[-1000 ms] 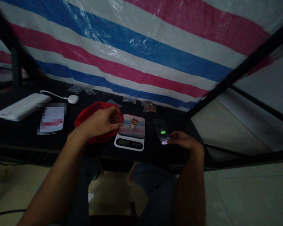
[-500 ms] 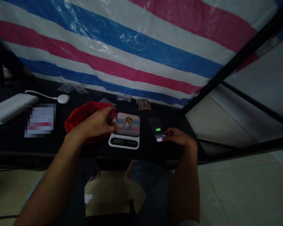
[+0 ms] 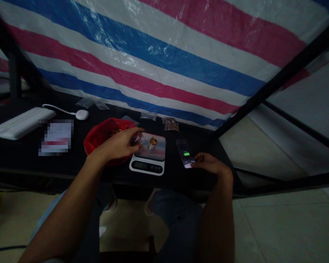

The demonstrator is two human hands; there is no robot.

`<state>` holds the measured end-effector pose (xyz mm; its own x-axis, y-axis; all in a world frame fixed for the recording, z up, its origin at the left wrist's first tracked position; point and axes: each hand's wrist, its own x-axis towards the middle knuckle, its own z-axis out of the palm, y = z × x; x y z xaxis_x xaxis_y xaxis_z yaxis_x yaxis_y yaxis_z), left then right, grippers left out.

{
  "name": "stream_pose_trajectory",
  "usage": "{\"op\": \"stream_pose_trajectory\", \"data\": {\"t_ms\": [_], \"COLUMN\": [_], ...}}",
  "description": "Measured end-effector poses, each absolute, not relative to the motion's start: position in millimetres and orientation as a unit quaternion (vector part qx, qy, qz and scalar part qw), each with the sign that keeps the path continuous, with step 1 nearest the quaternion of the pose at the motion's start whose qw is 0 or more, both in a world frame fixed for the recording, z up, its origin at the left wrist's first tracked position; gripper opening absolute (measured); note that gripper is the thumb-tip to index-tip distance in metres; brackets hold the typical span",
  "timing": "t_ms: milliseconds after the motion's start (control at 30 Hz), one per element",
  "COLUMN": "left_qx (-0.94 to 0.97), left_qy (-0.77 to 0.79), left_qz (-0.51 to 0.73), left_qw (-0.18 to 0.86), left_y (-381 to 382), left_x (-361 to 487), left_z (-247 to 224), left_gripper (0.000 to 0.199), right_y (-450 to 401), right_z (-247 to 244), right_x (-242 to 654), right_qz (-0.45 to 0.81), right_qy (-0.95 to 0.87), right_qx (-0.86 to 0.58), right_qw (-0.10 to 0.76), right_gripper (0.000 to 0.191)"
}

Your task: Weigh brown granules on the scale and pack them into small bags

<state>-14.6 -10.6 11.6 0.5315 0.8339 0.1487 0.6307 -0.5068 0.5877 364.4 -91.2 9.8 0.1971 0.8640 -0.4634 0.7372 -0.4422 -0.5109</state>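
1. From the head camera, I see the left hand [image 3: 117, 144] reaching over the black counter [image 3: 214, 146], its thumb and fingers pinching a small clear plastic cup [image 3: 138, 138]. That cup sits in the air just over the left edge of the platform on a white kitchen scale [image 3: 146, 166], close beside a small metal cup [image 3: 152, 143] with golden-brown pieces in it, which stands on the platform.
2. My right hand [image 3: 210, 163] is at the far side of the scale, its fingers curled and touching the lower edge of a phone [image 3: 188, 162] lying on the counter. A green patch glows on the screen. I cannot tell whether the hand is gripping it.
3. Behind the left wrist lies a red plastic bag [image 3: 102, 137], with dark contents too dim for me to identify. Along the back of the counter are a small bag of reddish-brown pieces [image 3: 171, 125] and a clear plastic bag [image 3: 148, 116].
4. To the left are a pixelated paper sheet [image 3: 55, 137], a flat white slab [image 3: 22, 123], and a round white puck [image 3: 82, 114] joined to it by a cable. A striped plastic tarp [image 3: 164, 62] hangs behind everything.
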Motion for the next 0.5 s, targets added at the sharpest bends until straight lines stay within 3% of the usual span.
{"op": "stream_pose_trajectory", "data": {"t_ms": [267,500], "left_qx": [0.857,0.853], "left_qy": [0.404,0.407], "left_qz": [0.213,0.218], "left_qw": [0.239,0.243], "left_y": [-13.8,-12.9], "left_x": [-14.1,-15.2], "left_z": [14.0,12.8], "left_gripper": [0.058,0.064], "right_y": [-90.2,-89.9], "right_z": [7.4,6.4], "right_x": [368.6,368.9], "right_qz": [0.353,0.361], "right_qy": [-0.521,-0.522], "right_qx": [-0.773,-0.768], "right_qw": [0.079,0.085], "right_gripper": [0.028,0.026]}}
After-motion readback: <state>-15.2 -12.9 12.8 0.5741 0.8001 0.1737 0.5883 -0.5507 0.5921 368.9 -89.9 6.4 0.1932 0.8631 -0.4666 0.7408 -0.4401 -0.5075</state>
